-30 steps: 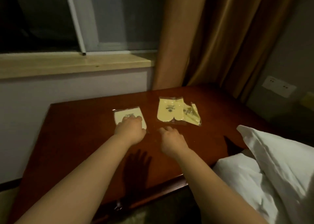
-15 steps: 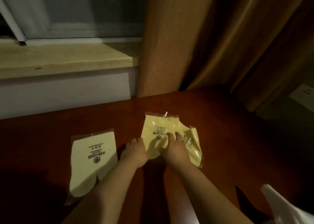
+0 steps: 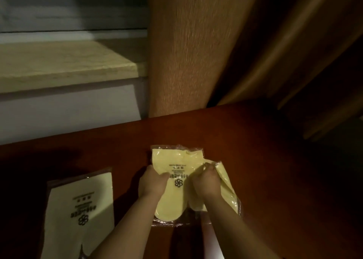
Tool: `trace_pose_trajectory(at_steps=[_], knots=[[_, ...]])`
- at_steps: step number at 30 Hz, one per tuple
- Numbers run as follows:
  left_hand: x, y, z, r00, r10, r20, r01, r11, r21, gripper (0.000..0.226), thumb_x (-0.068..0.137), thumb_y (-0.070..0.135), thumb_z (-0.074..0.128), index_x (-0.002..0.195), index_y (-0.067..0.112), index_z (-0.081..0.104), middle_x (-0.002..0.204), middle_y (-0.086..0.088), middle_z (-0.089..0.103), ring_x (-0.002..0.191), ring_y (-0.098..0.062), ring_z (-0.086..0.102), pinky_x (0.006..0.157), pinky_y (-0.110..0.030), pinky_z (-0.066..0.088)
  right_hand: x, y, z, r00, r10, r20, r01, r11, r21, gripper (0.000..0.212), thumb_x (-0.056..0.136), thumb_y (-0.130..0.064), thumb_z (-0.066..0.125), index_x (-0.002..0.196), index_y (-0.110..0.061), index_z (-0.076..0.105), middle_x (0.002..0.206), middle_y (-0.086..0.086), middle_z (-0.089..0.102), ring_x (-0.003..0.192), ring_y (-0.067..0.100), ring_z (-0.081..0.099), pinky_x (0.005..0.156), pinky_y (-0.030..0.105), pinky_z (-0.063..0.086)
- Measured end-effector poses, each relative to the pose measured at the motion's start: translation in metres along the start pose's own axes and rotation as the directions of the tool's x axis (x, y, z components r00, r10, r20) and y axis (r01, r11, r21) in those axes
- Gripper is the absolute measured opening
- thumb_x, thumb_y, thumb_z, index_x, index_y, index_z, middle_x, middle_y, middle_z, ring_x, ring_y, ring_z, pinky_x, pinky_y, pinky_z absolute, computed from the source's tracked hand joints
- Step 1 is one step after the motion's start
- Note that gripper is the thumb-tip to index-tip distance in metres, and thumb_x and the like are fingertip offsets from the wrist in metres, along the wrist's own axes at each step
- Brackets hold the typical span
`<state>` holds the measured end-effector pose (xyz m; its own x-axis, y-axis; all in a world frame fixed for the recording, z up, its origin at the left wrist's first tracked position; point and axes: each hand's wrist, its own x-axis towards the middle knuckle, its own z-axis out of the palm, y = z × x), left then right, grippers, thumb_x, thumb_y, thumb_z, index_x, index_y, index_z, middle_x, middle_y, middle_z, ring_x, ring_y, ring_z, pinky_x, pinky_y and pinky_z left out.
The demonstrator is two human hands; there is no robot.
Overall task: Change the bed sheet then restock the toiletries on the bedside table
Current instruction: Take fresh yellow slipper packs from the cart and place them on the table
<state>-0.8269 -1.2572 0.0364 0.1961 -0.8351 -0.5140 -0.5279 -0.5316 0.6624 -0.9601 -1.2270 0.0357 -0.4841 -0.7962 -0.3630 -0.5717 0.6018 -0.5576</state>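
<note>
I see my left hand [image 3: 152, 183] reaching forward, fingers curled over the left edge of the pale yellow slipper pack in clear plastic wrap [image 3: 176, 192], thumb pressed on its face. My right hand [image 3: 206, 181] pinches the same pack's crumpled right side. The pack lies on the dark red-brown wooden counter [image 3: 265, 160]. Left of the pack lies a second cream printed flat packet [image 3: 78, 209], apart from it. Beyond the pack hangs a tan curtain [image 3: 186, 52], with a pale stone windowsill [image 3: 59, 66] to its left.

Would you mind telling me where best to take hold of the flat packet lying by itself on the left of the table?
Probably by a long side edge of the left packet, coming in low from the side: it lies flat on the table, leaving only thin edges to pinch.
</note>
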Motion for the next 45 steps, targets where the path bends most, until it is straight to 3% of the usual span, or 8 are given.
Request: trace_pose_trajectory(at_steps=[5, 14, 18, 24, 27, 31, 37, 45], knots=[[0.010, 0.000, -0.011, 1.000, 0.017, 0.010, -0.011, 0.919, -0.394, 0.006, 0.093, 0.015, 0.055, 0.093, 0.020, 0.059, 0.102, -0.012, 0.067, 0.088, -0.030, 0.063, 0.079, -0.039, 0.052, 0.004, 0.003, -0.002, 0.999, -0.021, -0.029, 0.023, 0.998, 0.054, 0.047, 0.095, -0.027, 0.049, 0.135, -0.005, 0.038, 0.122, 0.012, 0.056, 0.103, 0.024, 0.059, 0.081, 0.032, 0.050], [0.000, 0.007, -0.034, 0.968, -0.070, 0.239, 0.249, 0.214, -0.945, 0.023, 0.097, 0.007, 0.044, 0.114, 0.011, 0.058, 0.108, -0.011, 0.065, 0.088, -0.022, 0.063, 0.068, -0.035, 0.049, -0.031, -0.023, -0.011, 0.982, 0.170, 0.081, -0.179, 0.715, 0.676, 0.063, 0.091, -0.034, 0.058, 0.143, -0.011, 0.031, 0.134, 0.010, 0.048, 0.117, 0.027, 0.051, 0.100, 0.038, 0.041], [-0.014, 0.006, -0.038, 0.942, -0.056, 0.331, 0.331, 0.329, -0.885, 0.033, 0.090, 0.004, 0.054, 0.123, 0.009, 0.054, 0.115, -0.013, 0.064, 0.096, -0.023, 0.062, 0.074, -0.033, 0.049, -0.033, -0.042, -0.017, 0.939, 0.157, 0.306, -0.344, 0.409, 0.845, 0.056, 0.091, -0.005, 0.057, 0.142, -0.015, 0.035, 0.097, 0.007, 0.057, 0.075, 0.017, 0.054, 0.066, 0.029, 0.046], [-0.007, -0.005, -0.090, 0.936, 0.077, -0.345, -0.202, 0.918, -0.342, 0.075, 0.085, 0.020, 0.067, 0.148, 0.020, 0.026, 0.152, -0.006, 0.026, 0.135, -0.027, 0.035, 0.103, -0.041, 0.036, -0.020, -0.041, -0.032, 0.951, 0.031, 0.309, -0.213, 0.787, 0.579, 0.026, 0.090, 0.000, 0.045, 0.095, -0.019, 0.062, 0.087, 0.006, 0.063, 0.079, 0.021, 0.057, 0.071, 0.032, 0.045], [-0.008, 0.003, -0.100, 0.930, 0.365, 0.044, -0.359, 0.928, -0.102, 0.092, 0.079, 0.024, 0.074, 0.149, 0.033, 0.015, 0.156, 0.004, 0.018, 0.141, -0.022, 0.023, 0.112, -0.044, 0.028, -0.022, -0.056, -0.024, 0.882, -0.154, 0.446, -0.058, 0.902, 0.427, 0.031, 0.084, 0.005, 0.044, 0.065, -0.017, 0.057, 0.056, 0.000, 0.054, 0.055, 0.015, 0.051, 0.057, 0.025, 0.038], [-0.014, -0.011, -0.113, 0.859, 0.178, 0.480, -0.178, 0.983, -0.047, 0.080, 0.079, 0.022, 0.073, 0.146, 0.027, 0.029, 0.136, 0.009, 0.047, 0.119, -0.014, 0.051, 0.099, -0.034, 0.044, -0.034, -0.085, -0.011, 0.750, -0.314, 0.582, 0.050, 0.905, 0.423, 0.035, 0.081, 0.009, 0.041, 0.068, -0.014, 0.064, 0.056, -0.001, 0.058, 0.049, 0.012, 0.050, 0.046, 0.017, 0.039], [-0.017, -0.068, -0.168, 0.982, 0.123, 0.143, -0.089, 0.970, -0.226, 0.012, 0.087, 0.007, 0.060, 0.097, 0.004, 0.066, 0.084, -0.015, 0.069, 0.074, -0.025, 0.066, 0.066, -0.031, 0.052, -0.027, -0.097, 0.044, 0.891, -0.149, 0.428, -0.126, 0.827, 0.548, 0.014, 0.093, -0.019, 0.051, 0.090, -0.020, 0.064, 0.095, 0.006, 0.067, 0.093, 0.026, 0.061, 0.088, 0.041, 0.050], [-0.022, -0.154, -0.216, 0.919, -0.330, -0.215, 0.237, 0.899, -0.367, 0.013, 0.086, 0.003, 0.057, 0.074, -0.001, 0.058, 0.070, -0.015, 0.055, 0.060, -0.023, 0.048, 0.060, -0.028, 0.039, -0.100, -0.112, 0.133, 0.930, -0.185, 0.319, 0.112, 0.966, 0.233, 0.033, 0.097, -0.025, 0.048, 0.125, -0.008, 0.047, 0.119, 0.007, 0.055, 0.099, 0.020, 0.058, 0.084, 0.034, 0.051]])
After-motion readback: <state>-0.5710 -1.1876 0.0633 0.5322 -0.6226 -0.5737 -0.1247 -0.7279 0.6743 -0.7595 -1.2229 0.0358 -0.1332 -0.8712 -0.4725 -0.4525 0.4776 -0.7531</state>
